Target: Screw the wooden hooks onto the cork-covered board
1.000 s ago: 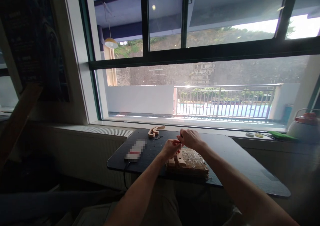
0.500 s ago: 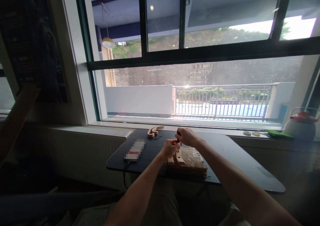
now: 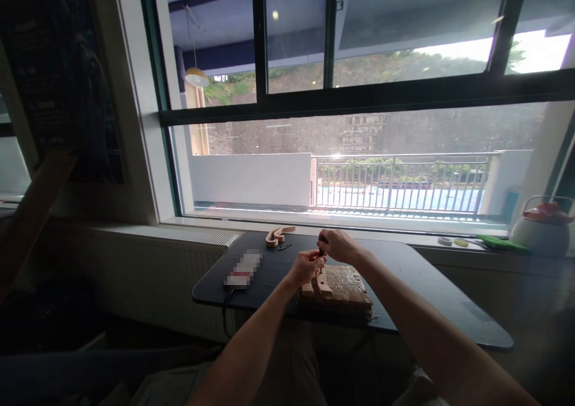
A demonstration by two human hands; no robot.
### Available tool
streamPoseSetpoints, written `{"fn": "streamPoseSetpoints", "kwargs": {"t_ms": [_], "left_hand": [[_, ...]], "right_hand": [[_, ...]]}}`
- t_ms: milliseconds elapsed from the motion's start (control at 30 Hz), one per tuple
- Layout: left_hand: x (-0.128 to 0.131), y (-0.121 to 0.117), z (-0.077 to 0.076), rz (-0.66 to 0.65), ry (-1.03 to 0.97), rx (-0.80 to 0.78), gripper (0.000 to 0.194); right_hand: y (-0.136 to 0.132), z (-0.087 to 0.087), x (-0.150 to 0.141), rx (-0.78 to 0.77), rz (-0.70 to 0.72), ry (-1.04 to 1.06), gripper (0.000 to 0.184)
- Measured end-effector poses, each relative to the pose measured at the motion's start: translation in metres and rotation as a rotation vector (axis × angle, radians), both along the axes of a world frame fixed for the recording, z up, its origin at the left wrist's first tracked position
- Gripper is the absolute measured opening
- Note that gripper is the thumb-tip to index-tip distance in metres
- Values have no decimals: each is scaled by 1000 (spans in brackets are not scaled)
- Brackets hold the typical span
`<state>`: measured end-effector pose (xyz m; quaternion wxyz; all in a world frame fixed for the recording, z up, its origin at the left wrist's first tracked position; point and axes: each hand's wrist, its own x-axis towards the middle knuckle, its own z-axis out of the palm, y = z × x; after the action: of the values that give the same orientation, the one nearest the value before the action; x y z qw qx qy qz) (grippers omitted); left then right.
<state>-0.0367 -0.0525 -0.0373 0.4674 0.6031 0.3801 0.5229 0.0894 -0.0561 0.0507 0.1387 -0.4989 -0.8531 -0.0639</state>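
Both forearms run up from the bottom edge of the view, cut off there, above legs mostly lost in shadow. At the table's near side lies a brown, rough-topped block (image 3: 350,281), with pale wooden pieces (image 3: 323,286) on its left part, half covered by the left hand (image 3: 307,266). That hand's fingers are bunched together; whether they pinch something I cannot tell. Just above, the right hand (image 3: 338,244) is curled round a dark handle (image 3: 321,250), perhaps a screwdriver's; its lower end is hidden. To the left on the table (image 3: 435,298) lies a pixelated object (image 3: 244,269), its details masked. Farther back are small dark bits (image 3: 284,247), too tiny to identify, and curved wooden parts (image 3: 279,236). On the sill, a jug (image 3: 542,229) blurs into dimness.
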Motion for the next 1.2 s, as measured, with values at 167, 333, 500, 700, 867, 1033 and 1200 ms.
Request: {"fn": "streamPoseSetpoints", "kwargs": {"t_ms": [167,333,500,700,867,1033,1200], "left_hand": [[-1,-5,5,-9,2,9,34],[-2,-1,1,3,-1,-27,34],[-1,1,1,3,-7,-63,36],[-1,-3,5,-24,-5,-43,38],[-1,-4,3,-40,-12,-40,37],[1,-5,6,-32,-5,-48,31],[1,-6,9,-39,28,-52,30]], "right_hand": [[-3,12,-1,1,20,-30,30],[0,6,-3,7,11,-10,31],[3,-2,-1,35,-64,14,31],[-1,10,0,31,-35,-11,30],[-2,3,-2,26,-18,-5,31],[0,-2,-2,43,-82,2,33],[-4,6,1,20,-46,-11,32]]}}
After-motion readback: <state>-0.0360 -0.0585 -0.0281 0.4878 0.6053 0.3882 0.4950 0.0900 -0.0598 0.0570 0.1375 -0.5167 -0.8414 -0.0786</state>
